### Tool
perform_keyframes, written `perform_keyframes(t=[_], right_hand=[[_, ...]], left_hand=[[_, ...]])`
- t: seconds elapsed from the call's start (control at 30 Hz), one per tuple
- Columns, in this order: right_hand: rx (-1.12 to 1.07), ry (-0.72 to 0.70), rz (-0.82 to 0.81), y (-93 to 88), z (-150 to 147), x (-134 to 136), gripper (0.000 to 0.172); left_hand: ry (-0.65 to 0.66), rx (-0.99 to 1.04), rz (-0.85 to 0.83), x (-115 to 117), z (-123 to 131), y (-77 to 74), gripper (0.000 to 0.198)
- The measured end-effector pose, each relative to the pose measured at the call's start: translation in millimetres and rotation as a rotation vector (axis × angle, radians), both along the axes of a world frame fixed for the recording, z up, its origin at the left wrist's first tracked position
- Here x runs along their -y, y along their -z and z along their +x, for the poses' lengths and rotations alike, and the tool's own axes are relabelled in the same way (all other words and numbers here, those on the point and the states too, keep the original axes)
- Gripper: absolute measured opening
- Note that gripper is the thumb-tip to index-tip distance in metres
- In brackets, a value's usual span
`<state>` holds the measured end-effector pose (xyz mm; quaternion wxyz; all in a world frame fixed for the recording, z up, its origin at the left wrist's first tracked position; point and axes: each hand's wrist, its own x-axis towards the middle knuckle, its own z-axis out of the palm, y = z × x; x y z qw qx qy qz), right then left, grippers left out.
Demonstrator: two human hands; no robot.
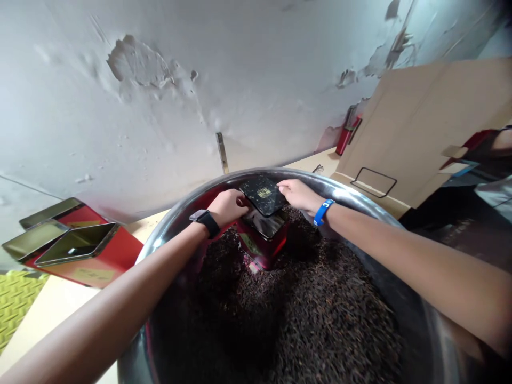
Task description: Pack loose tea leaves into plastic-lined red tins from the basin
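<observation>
A black square lid with a gold mark is held, tilted, over a red tin. My right hand pinches the lid's right edge between thumb and fingers. On the opposite side, my left hand is closed at the lid's left edge, its fingertips partly hidden. The tin stands among loose dark tea leaves inside a large round metal tub. Between lid and tin a dark, shiny top surface shows; I cannot tell whether the lid touches it.
Several open red tins lie on their sides on the table, left of the tub. A cardboard box stands at the right, near another red tin. Behind is a peeling wall. Part of another person shows at the right edge.
</observation>
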<state>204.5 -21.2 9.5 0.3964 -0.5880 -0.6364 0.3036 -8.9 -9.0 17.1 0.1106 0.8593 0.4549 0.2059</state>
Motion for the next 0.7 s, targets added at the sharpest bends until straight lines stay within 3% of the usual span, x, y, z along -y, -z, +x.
perform_keyframes(t=[0.1, 0.2, 0.27, 0.4, 0.53, 0.6, 0.7], right_hand=[[0.075, -0.117, -0.069, -0.9, 1, 4, 0.028], [0.121, -0.217, -0.118, -0.8, 2, 4, 0.031], [0.14, -0.279, -0.125, -1.0, 2, 4, 0.029], [0.166, -0.302, -0.103, -2.5, 1, 7, 0.025], [0.218, -0.269, -0.07, -3.3, 1, 6, 0.04], [0.262, -0.277, -0.04, -3.9, 0, 7, 0.04], [0.342, -0.275, 0.019, -4.6, -7, 13, 0.044]], left_hand=[[-0.056, 0.251, -0.18, -4, -5, -2.9, 0.044], [0.053, 0.384, -0.374, -8, -11, -2.8, 0.078], [0.142, 0.333, -0.415, -11, -14, -1.4, 0.086], [0.16, 0.277, -0.353, -12, -19, -3.3, 0.074], [0.19, 0.192, -0.257, -9, -24, -16.0, 0.055], [0.223, 0.154, -0.262, -8, -27, -21.8, 0.039], [0.2, 0.14, -0.219, -10, -28, -21.6, 0.031]])
